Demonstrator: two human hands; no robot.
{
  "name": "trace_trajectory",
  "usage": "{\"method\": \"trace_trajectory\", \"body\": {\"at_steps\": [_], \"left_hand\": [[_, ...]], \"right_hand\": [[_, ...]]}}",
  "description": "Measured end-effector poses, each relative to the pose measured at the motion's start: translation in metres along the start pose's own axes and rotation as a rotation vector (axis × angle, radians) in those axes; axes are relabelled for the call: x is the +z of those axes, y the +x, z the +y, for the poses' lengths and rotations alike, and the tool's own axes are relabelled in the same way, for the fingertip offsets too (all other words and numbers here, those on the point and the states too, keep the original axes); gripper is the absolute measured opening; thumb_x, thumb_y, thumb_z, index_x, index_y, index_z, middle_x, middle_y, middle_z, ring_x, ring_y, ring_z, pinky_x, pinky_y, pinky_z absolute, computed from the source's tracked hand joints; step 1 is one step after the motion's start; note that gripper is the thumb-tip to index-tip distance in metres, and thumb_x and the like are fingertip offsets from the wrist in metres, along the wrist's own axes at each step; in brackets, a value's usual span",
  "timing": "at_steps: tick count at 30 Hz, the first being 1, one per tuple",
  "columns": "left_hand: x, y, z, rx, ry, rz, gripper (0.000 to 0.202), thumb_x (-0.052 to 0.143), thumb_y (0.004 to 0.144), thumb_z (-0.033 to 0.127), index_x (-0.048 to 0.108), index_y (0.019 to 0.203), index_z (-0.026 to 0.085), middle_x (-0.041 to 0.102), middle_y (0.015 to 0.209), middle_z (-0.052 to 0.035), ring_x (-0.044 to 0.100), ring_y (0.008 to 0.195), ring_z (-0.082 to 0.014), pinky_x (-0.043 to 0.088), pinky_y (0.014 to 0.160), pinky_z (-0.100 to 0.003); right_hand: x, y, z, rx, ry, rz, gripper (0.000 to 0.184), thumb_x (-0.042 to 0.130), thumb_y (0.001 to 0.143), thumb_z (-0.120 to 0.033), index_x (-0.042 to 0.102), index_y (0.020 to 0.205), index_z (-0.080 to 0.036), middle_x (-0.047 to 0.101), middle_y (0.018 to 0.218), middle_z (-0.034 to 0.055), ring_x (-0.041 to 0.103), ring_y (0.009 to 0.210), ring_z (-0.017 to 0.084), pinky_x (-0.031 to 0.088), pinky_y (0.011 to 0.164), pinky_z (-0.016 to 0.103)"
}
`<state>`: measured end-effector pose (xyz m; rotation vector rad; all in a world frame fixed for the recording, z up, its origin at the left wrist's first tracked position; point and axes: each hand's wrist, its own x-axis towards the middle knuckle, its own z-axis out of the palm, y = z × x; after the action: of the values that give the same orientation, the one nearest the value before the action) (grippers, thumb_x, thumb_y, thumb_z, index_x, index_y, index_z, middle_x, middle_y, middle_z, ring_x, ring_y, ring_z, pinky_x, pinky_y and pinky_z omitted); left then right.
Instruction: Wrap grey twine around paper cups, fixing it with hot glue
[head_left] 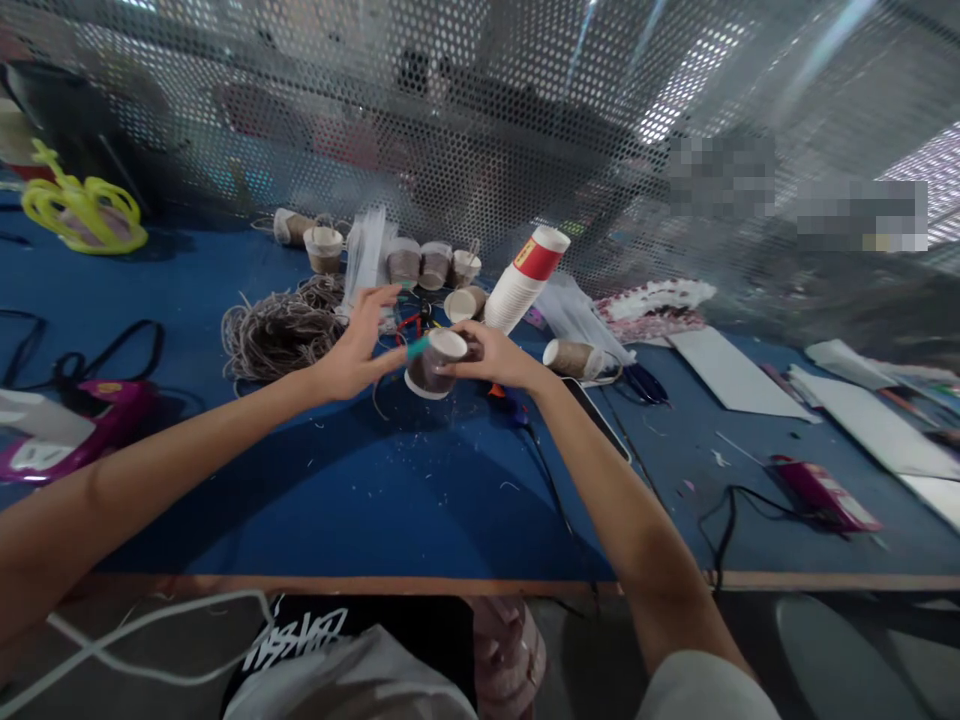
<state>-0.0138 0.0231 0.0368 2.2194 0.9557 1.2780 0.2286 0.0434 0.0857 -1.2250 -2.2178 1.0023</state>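
Note:
In the head view my right hand [495,356] grips a small paper cup [429,378] wrapped in greyish cord, just above the blue table. The cup stands upside down, its white rim lowest. My left hand [361,350] is open to the left of the cup, fingers spread, with teal coverings on the thumb and index fingertips. Its thumb reaches the cup's upper edge; whether it touches is unclear. A bundle of grey-brown cord [281,335] lies beside my left hand. Behind my right hand leans a stack of white paper cups [523,278] with a red band.
Several cord-wrapped cups [403,262] line the back by a perforated metal screen [480,130]. A yellow crown-shaped piece [86,212] stands far left. Purple devices [825,495] with black cables lie at both sides. A phone [600,420] lies beneath my right forearm, white boards [739,370] farther right.

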Motion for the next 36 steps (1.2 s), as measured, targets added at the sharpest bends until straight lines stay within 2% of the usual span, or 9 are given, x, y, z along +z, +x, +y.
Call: {"method": "trace_trajectory", "body": {"at_steps": [3,6,11,15,18,23,29,32,36], "left_hand": [[0.01,-0.006,0.002,0.307,0.106,-0.111,0.108,0.072,0.075,0.065,0.01,0.156,0.028,0.018,0.161,-0.0207,0.019,0.152,-0.0438,0.026,0.12,-0.064],[0.017,-0.01,0.005,0.399,0.204,-0.155,0.11,0.072,0.08,0.057,0.001,0.157,0.027,0.02,0.161,-0.0241,0.017,0.152,-0.0464,0.023,0.118,-0.071],[0.014,-0.012,0.001,0.269,0.127,-0.123,0.095,0.072,0.085,0.044,0.012,0.157,0.024,0.042,0.147,-0.0221,0.043,0.141,-0.038,0.044,0.112,-0.056],[0.009,-0.012,-0.004,0.071,-0.009,0.043,0.109,0.078,0.067,0.068,0.026,0.152,0.024,0.043,0.143,-0.0172,0.047,0.136,-0.0385,0.05,0.106,-0.051],[0.01,-0.012,-0.005,-0.02,-0.051,0.128,0.118,0.071,0.058,0.082,0.026,0.152,0.026,0.042,0.145,-0.0137,0.039,0.141,-0.0394,0.043,0.113,-0.05],[0.016,-0.015,-0.01,0.052,-0.084,0.112,0.121,0.068,0.059,0.085,0.02,0.153,0.025,0.036,0.151,-0.0167,0.037,0.142,-0.0418,0.033,0.118,-0.055],[0.015,-0.022,-0.023,0.14,-0.054,0.099,0.091,0.044,0.085,0.077,0.012,0.156,0.03,0.032,0.149,-0.0164,0.034,0.142,-0.0388,0.027,0.119,-0.059],[0.011,-0.027,-0.029,0.102,0.031,0.156,0.097,0.041,0.078,0.086,0.019,0.154,0.03,0.039,0.138,-0.0151,0.04,0.133,-0.0374,0.035,0.114,-0.057],[0.007,-0.03,-0.034,0.07,0.061,0.258,0.107,0.054,0.064,0.091,0.031,0.148,0.029,0.038,0.13,-0.0139,0.044,0.125,-0.0358,0.047,0.104,-0.052]], "right_hand": [[0.006,0.0,-0.004,0.199,0.106,0.194,0.045,0.079,0.066,-0.056,0.058,0.087,-0.022,0.067,0.087,0.006,0.067,0.087,0.027,0.058,0.082,0.049],[0.017,0.0,-0.018,0.366,0.14,0.208,0.046,0.076,0.067,-0.063,0.057,0.072,-0.023,0.061,0.068,0.0062,0.065,0.069,0.026,0.058,0.064,0.047],[0.032,-0.007,-0.037,0.315,0.07,0.224,0.05,0.071,0.07,-0.07,0.065,0.083,-0.022,0.066,0.08,0.0101,0.066,0.081,0.03,0.058,0.07,0.05],[0.031,-0.019,-0.037,0.207,0.378,0.12,0.05,0.062,0.081,-0.064,0.066,0.111,-0.023,0.067,0.116,0.0098,0.064,0.108,0.029,0.057,0.091,0.046],[0.03,-0.023,-0.034,0.213,0.545,0.008,0.048,0.06,0.086,-0.056,0.064,0.122,-0.025,0.066,0.125,0.0089,0.062,0.116,0.028,0.053,0.103,0.046],[0.04,-0.015,-0.035,0.23,0.675,-0.052,0.046,0.065,0.084,-0.055,0.065,0.116,-0.021,0.071,0.113,0.012,0.065,0.114,0.03,0.052,0.103,0.049],[0.048,-0.006,-0.037,0.202,0.732,-0.014,0.048,0.07,0.078,-0.053,0.064,0.116,-0.024,0.07,0.116,0.0102,0.066,0.111,0.029,0.052,0.102,0.049],[0.047,-0.011,-0.035,0.216,0.588,0.006,0.046,0.064,0.081,-0.058,0.064,0.111,-0.023,0.069,0.114,0.012,0.066,0.109,0.03,0.054,0.098,0.051],[0.034,-0.028,-0.022,0.354,-0.156,0.494,0.053,0.053,0.087,-0.063,0.06,0.107,-0.016,0.063,0.11,0.022,0.06,0.116,0.04,0.049,0.098,0.059]]}}
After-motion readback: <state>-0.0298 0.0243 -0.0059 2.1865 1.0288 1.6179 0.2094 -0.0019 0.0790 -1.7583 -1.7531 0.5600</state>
